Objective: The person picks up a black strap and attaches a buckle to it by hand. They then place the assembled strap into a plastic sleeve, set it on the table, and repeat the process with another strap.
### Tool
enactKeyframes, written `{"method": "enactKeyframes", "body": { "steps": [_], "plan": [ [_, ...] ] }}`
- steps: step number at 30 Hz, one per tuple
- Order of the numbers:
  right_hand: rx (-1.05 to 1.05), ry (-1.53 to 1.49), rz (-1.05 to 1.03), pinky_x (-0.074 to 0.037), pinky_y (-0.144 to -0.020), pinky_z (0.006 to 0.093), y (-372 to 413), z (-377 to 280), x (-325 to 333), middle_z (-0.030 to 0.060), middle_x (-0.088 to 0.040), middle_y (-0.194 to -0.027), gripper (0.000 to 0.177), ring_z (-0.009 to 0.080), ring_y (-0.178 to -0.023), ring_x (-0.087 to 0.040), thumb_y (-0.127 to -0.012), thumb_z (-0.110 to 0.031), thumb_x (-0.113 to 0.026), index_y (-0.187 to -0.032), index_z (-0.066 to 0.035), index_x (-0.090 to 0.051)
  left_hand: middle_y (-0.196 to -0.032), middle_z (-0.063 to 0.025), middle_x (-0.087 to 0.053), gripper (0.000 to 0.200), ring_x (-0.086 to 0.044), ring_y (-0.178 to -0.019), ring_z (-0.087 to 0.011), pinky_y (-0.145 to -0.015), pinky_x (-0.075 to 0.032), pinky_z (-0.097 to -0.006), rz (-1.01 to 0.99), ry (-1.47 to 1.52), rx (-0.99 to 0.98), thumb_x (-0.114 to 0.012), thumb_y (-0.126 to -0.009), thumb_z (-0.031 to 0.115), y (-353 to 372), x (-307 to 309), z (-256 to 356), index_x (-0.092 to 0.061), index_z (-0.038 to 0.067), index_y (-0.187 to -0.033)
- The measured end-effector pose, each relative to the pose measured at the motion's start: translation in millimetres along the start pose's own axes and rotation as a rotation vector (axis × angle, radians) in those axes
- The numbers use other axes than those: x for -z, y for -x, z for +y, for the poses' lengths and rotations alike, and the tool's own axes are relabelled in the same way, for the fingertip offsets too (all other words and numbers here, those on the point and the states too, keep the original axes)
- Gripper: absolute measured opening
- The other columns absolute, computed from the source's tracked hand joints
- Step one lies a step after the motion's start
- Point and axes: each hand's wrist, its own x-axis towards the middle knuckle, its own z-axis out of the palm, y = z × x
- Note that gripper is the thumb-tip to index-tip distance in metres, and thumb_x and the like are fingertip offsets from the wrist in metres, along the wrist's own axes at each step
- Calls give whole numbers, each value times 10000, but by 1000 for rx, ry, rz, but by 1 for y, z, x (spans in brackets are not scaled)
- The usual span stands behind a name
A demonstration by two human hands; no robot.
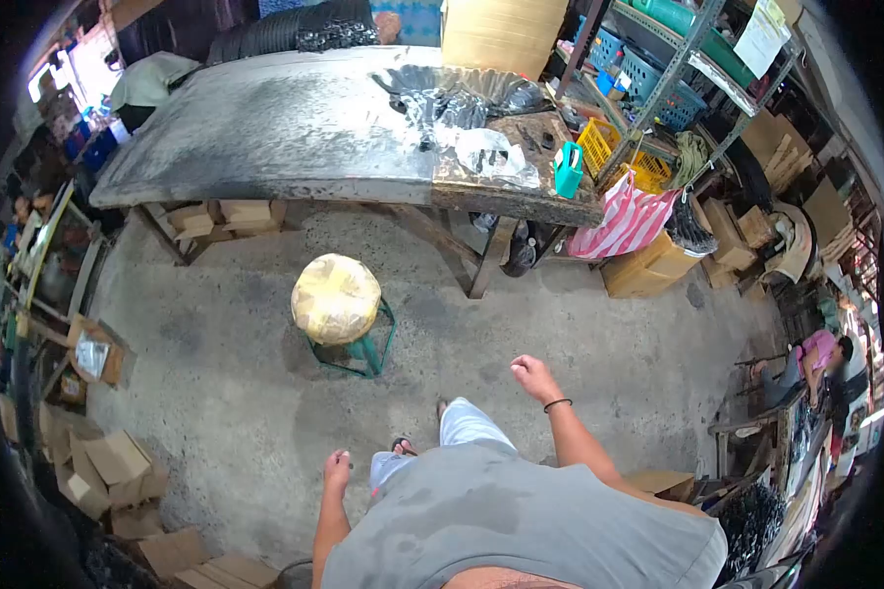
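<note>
On the concrete floor [216, 412] near the counter [265, 137], the round-topped stool [336, 299] stands ahead of the left hand [337, 469] and right hand [532, 378], each grip loosely curled, part-open, visibly empty; careful steps should clear its legs [373, 358].

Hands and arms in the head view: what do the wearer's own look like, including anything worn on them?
The right hand is ungloved, with a thin, dark band around the wrist. The left hand is ungloved too, and no band shows on its wrist. Both forearms are bare; the grey top does not cover them. No cables or markings can be made out.
</note>
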Motion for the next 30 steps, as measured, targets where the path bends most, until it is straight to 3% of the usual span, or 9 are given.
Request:
{"method": "enactKeyframes", "body": {
  "steps": [4, 6, 8, 10, 14, 19, 20, 24, 30],
  "plan": [
    [-14, 151, -7, -490, -730, 325, -42, -28, -18, 130, -664, -841, 222, 212, -783, -633, -856, -211, -563, -942, -26, -652, -1051, -135, -635, 439, -597, -903, -213, -795, -470, -347, 5, 22, 25, -596, -862, 298, -39, 0, 4, -574, -4, -1179],
    [-23, 104, 68, -494, -716, 346, -91, -30, -20, 135, -668, -831, 213, 237, -767, -643, -851, -210, -570, -933, -35, -660, -1038, -135, -633, 411, -599, -891, -226, -777, -472, -360, 55, -127, 107, -588, -854, 284, -70, 0, -11, -589, -12, -1140],
    [75, 71, 187, -494, -697, 340, -160, -46, -11, 125, -663, -792, 193, 232, -728, -638, -854, -191, -567, -918, -31, -655, -1038, -167, -642, 374, -604, -937, -238, -775, -473, -363, -74, -343, 87, -572, -856, 269, -64, 7, 21, -610, -16, -1095],
    [185, -26, 298, -488, -669, 326, -248, -52, -5, 114, -640, -750, 172, 208, -693, -624, -860, -169, -553, -903, -28, -642, -990, -170, -648, 335, -612, -893, -225, -764, -475, -358, 31, -612, 215, -570, -862, 259, -108, -1, -17, -630, -18, -1041],
    [259, -15, 428, -483, -656, 310, -402, -94, 15, 90, -616, -728, 162, 173, -686, -610, -856, -155, -540, -906, -30, -630, -978, -154, -649, 329, -603, -868, -208, -768, -474, -344, -13, -417, 194, -568, -867, 259, -130, -7, 90, -631, -1, -1058],
    [224, 186, 430, -476, -784, 432, -535, -127, 31, 184, -645, -937, 148, 355, -899, -610, -844, -87, -499, -898, -22, -620, -1006, -144, -654, 401, -604, -894, -202, -809, -473, -326, 6, -170, 41, -570, -882, 271, -175, -47, 272, -583, 5, -1182],
    [119, 220, 372, -466, -798, 460, -556, -121, 30, 203, -635, -962, 182, 375, -949, -589, -852, -158, -545, -974, -35, -602, -1015, -144, -654, 430, -610, -899, -204, -820, -474, -323, 12, -161, -5, -573, -884, 272, -197, -52, 294, -563, -5, -1214],
    [-182, 405, 295, -459, -843, 501, -590, -141, 26, 197, -572, -1122, 398, 400, -1033, -559, -829, -289, -627, -1150, -78, -522, -1071, -168, -647, 418, -617, -990, -219, -865, -470, -331, 73, -283, -377, -571, -891, 242, -219, -74, 448, -555, -30, -1208],
    [-188, 540, 267, -475, -812, 515, -605, -117, 16, 210, -591, -1065, 436, 406, -979, -585, -815, -298, -639, -1162, -62, -520, -1078, -173, -636, 295, -610, -1012, -315, -872, -479, -366, -141, -538, -998, -582, -881, 188, -278, -124, 659, -615, 23, -1122]
  ]
}}
